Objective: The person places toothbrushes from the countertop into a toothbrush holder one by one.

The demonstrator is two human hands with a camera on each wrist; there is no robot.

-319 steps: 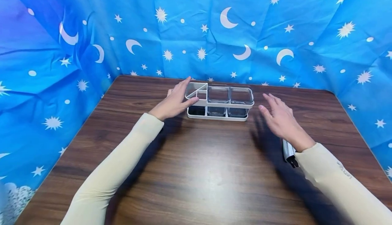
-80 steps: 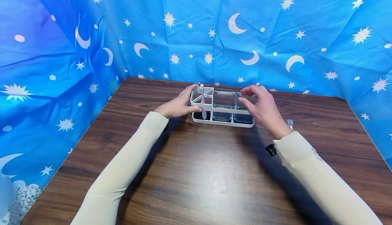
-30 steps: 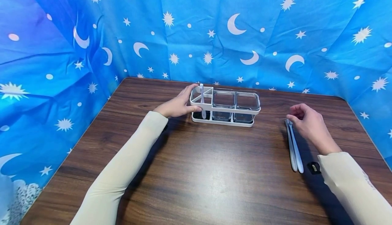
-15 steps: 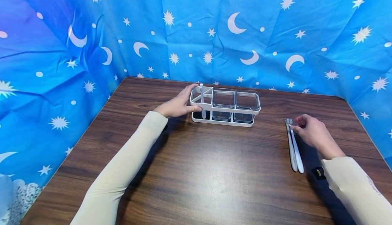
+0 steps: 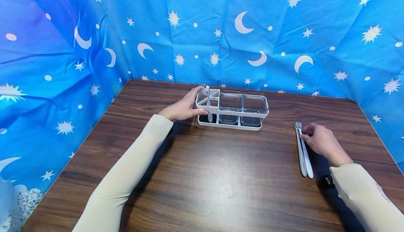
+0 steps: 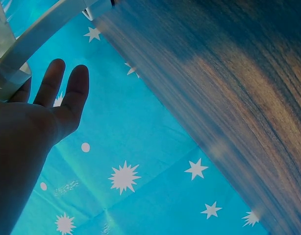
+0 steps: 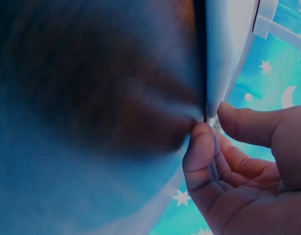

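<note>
A white toothbrush holder with two clear cups stands at the back of the table. One toothbrush is upright in its left, divided section. My left hand grips the holder's left end, thumb in front and fingers behind; the left wrist view has the white band beside its spread fingers. Farther right, a grey toothbrush and a white toothbrush lie side by side, heads away from me. My right hand pinches the white one just below its head, as the right wrist view confirms at close range.
The brown wooden table has a blue cloth with stars and moons hanging behind it and along its sides. A dark strap shows at the right cuff.
A toothbrush has come to stand in the holder since the oldest frame. My right hand went from the right cup to the lying toothbrushes, then lower along the white one. The left hand stays put.
</note>
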